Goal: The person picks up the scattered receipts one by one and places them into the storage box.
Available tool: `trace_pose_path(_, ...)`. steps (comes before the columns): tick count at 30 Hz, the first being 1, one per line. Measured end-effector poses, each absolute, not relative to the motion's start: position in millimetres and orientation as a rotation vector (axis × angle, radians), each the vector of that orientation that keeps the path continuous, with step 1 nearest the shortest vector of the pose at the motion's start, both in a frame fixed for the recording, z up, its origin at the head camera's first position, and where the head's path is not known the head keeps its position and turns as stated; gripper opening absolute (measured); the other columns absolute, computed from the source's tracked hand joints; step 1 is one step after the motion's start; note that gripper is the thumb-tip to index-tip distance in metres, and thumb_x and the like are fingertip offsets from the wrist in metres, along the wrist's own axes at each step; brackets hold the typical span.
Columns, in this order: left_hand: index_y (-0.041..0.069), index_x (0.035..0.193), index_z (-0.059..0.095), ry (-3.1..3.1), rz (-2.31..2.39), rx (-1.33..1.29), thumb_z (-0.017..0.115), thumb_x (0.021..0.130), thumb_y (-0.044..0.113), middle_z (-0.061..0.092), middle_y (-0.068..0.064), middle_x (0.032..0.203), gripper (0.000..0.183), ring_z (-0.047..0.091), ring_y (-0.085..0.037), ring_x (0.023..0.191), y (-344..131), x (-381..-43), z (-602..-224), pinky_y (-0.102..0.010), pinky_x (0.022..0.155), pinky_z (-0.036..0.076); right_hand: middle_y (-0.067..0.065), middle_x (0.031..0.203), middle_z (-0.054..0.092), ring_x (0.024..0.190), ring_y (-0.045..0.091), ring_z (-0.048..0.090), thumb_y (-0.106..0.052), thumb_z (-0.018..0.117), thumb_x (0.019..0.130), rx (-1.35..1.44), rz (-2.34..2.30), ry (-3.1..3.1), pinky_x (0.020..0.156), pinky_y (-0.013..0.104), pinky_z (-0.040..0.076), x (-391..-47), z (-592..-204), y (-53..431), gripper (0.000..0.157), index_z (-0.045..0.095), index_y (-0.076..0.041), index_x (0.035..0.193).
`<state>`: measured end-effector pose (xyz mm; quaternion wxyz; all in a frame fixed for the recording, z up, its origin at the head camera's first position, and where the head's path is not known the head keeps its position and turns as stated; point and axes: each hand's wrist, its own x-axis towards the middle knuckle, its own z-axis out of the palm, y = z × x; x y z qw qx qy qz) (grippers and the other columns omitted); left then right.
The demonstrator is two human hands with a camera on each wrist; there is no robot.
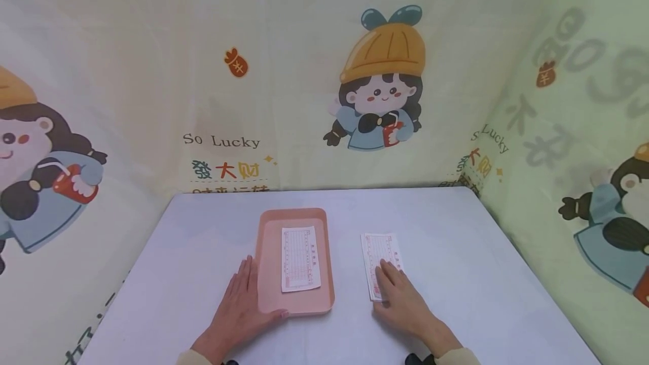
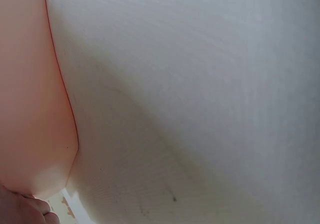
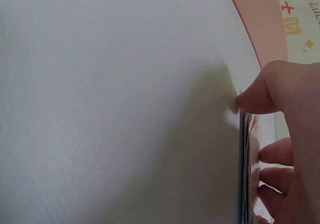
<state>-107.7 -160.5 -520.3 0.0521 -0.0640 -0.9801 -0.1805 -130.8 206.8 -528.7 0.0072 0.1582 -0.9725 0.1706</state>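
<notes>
A pink tray (image 1: 269, 300) lies left of centre on the white table, with a printed paper form (image 1: 301, 259) in it. My left hand (image 1: 242, 303) rests against the tray's left side, fingers extended, thumb at the near edge. In the left wrist view, part of that hand (image 2: 25, 209) shows beside the tray's outer wall (image 2: 37, 99). To the right of the tray lies a thin stack of similar forms (image 1: 377, 246). My right hand (image 1: 404, 304) rests on its near part. In the right wrist view, the thumb touches the stack's edge (image 3: 245, 169) while the fingertips lie on top.
The white tabletop (image 1: 446, 241) stretches out around the tray and the stack. Behind and at the sides hangs a pale curtain (image 1: 304, 72) printed with cartoon figures and lettering. A gap of bare table separates tray and stack.
</notes>
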Motion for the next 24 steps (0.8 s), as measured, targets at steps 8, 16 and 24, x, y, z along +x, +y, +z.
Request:
trace_pose_path(8,-0.008,0.154,0.020,-2.983,-0.549,-0.195,0.063,0.069,0.082,0.020,-0.026,0.162,0.131,0.023,-0.040,0.150,-160.7,-106.9,-518.7,-0.058,0.118,0.028,0.019,0.154,0.042,0.144,0.035,0.038,-0.030,0.065,0.087,0.528,0.502,-3.008,0.119,0.053,0.030,-130.7,-526.9,205.6,0.066,0.049,0.002,0.143)
trace_pose_path(16,-0.008,0.154,0.019,-3.003,-0.557,-0.191,0.062,0.070,0.083,0.019,-0.026,0.162,0.131,0.023,-0.041,0.150,-160.1,-106.5,-516.6,-0.059,0.118,0.028,0.020,0.149,0.047,0.140,0.036,0.043,-0.028,0.066,0.090,0.553,0.512,-2.955,0.119,0.053,0.031,-130.0,-527.9,206.5,0.057,0.055,0.000,0.138)
trace_pose_path(24,-0.008,0.154,0.019,-2.994,-0.563,-0.196,0.063,0.070,0.082,0.020,-0.026,0.162,0.131,0.023,-0.041,0.149,-160.1,-106.0,-517.0,-0.059,0.118,0.028,0.021,0.145,0.051,0.137,0.038,0.048,-0.024,0.065,0.093,0.601,0.563,-2.901,0.116,0.056,0.033,-129.5,-528.3,208.4,0.047,0.060,-0.001,0.134)
